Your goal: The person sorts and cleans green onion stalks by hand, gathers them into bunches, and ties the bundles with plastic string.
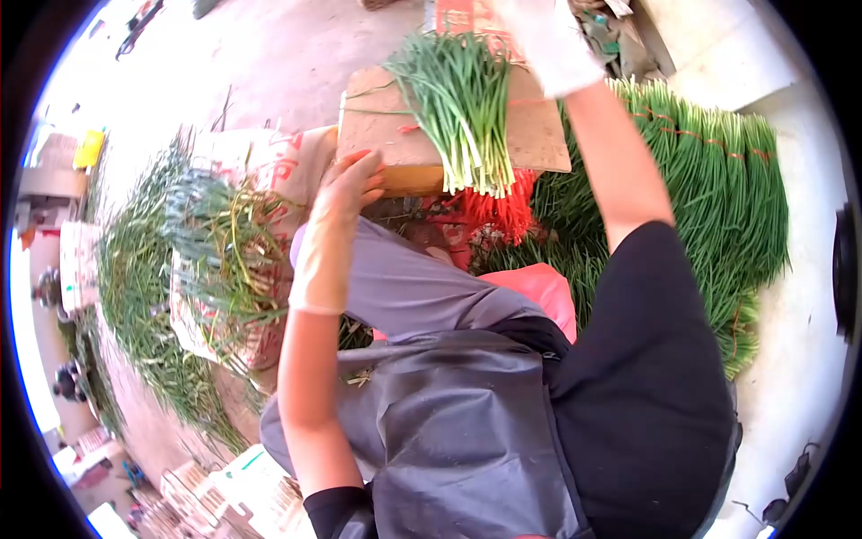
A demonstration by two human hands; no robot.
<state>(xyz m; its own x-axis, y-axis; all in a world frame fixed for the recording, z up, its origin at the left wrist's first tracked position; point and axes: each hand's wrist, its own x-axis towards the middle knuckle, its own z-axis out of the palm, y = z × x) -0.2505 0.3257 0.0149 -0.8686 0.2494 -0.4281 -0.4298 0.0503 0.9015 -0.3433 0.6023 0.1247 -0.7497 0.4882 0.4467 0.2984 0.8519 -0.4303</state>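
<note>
We are resting the green bunch [467, 112] on the board [373, 126], maybe to keep it neat, curling our left hand [346, 189] beside the board and reaching our right hand [558, 54], fingers unclear, past it.

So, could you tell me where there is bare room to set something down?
The board is bare between the green bunch and its right edge; the floor beyond the printed sack is mostly open. It is crowded left, with loose leaves, and right, with tied bundles.
</note>
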